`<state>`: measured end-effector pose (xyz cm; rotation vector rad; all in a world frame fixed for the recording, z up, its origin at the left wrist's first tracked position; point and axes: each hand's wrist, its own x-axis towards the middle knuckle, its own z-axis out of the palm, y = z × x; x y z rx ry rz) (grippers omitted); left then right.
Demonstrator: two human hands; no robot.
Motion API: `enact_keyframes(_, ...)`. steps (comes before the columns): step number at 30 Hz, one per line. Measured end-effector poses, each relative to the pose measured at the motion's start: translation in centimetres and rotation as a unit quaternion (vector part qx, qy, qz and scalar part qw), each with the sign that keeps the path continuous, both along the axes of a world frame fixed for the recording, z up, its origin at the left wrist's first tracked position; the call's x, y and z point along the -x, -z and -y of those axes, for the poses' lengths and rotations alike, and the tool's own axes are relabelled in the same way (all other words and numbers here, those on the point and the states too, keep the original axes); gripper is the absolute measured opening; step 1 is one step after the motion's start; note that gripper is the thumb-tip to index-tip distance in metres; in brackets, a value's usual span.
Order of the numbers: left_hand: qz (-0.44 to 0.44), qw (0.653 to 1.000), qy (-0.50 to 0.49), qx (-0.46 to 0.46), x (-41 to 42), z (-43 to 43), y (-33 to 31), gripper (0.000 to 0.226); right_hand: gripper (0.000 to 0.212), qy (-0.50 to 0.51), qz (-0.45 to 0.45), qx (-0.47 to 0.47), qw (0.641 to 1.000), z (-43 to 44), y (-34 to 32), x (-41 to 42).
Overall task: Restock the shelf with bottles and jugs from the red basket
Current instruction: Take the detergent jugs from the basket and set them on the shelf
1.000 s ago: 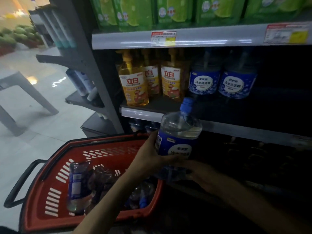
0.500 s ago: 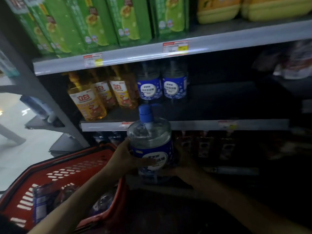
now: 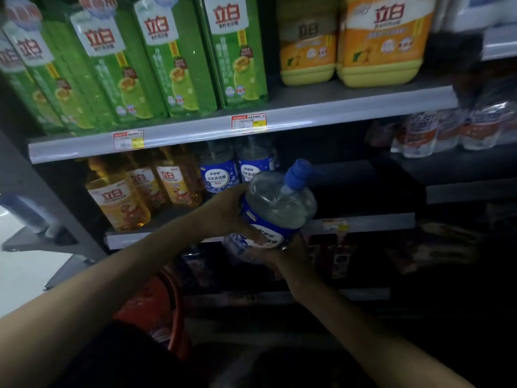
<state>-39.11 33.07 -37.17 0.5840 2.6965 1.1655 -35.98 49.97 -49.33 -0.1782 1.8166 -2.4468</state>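
Observation:
I hold a clear jug (image 3: 279,203) with a blue cap and blue label in both hands, tilted to the right, in front of the middle shelf (image 3: 369,224). My left hand (image 3: 226,211) grips its left side. My right hand (image 3: 288,250) supports it from below. Two matching blue-label jugs (image 3: 237,172) stand on that shelf just behind. Only a strip of the red basket (image 3: 167,303) shows, low and left of centre, partly behind my left arm.
Yellow pump bottles (image 3: 134,191) stand left of the blue-label jugs. The upper shelf (image 3: 195,130) carries green refill packs (image 3: 140,60) and yellow jugs (image 3: 363,43). Pouches (image 3: 453,130) sit at the right. The middle shelf right of the jugs is dark and bare.
The jug has risen from basket height to the middle shelf's front and tipped to the right. The view has swung up and right, so the basket has almost left the frame.

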Motion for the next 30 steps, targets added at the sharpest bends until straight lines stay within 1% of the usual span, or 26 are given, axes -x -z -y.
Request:
enact_keyframes(2, -0.042, 0.999, 0.020, 0.001, 0.5, -0.3, 0.2, 0.094, 0.079, 0.026, -0.020, -0.001, 0.999, -0.1, -0.4, 0.2)
enact_keyframes(5, -0.077, 0.997, 0.016, -0.018, 1.2, -0.7, 2.0, 0.102, 0.078, 0.051, -0.027, -0.006, 0.998, -1.2, -0.1, 1.3)
enact_keyframes(8, -0.103, 0.992, 0.023, -0.072, 2.2, -1.5, 4.0, 0.101, 0.076, 0.072, -0.046, -0.066, 0.994, -2.7, 0.9, 2.5)
enact_keyframes(10, -0.119, 0.986, 0.012, -0.113, 2.7, -2.5, 5.1, 0.098, 0.076, 0.102, -0.055, -0.081, 0.990, -4.1, 1.4, 3.6)
enact_keyframes(12, -0.116, 0.982, -0.015, -0.149, 3.3, -3.6, 5.9, 0.090, 0.073, 0.099, -0.068, -0.115, 0.986, -5.3, 1.4, 4.5)
enact_keyframes(14, -0.112, 0.980, -0.045, -0.161, 3.7, -4.9, 6.3, 0.086, 0.078, 0.125, -0.084, -0.114, 0.982, -6.3, 1.8, 5.7)
enact_keyframes(15, -0.120, 0.978, -0.056, -0.160, 4.1, -5.5, 6.7, 0.087, 0.082, 0.146, -0.083, -0.102, 0.981, -6.7, 1.8, 6.2)
enact_keyframes(17, -0.127, 0.975, -0.085, -0.162, 5.1, -6.5, 7.4, 0.089, 0.083, 0.158, -0.083, -0.104, 0.978, -7.5, 1.8, 7.3)
enact_keyframes(22, -0.094, 0.971, -0.153, -0.161, 8.5, -8.5, 9.0, 0.073, 0.079, 0.169, -0.072, -0.140, 0.973, -9.5, 1.3, 10.7)
enact_keyframes(26, -0.088, 0.950, -0.179, -0.239, 10.7, -10.0, 10.4, 0.061, 0.083, 0.187, -0.090, -0.158, 0.965, -9.8, 0.5, 13.1)
enact_keyframes(30, -0.066, 0.924, -0.194, -0.322, 13.0, -11.0, 11.8, 0.064, 0.091, 0.193, -0.102, -0.166, 0.962, -9.7, 1.2, 16.3)
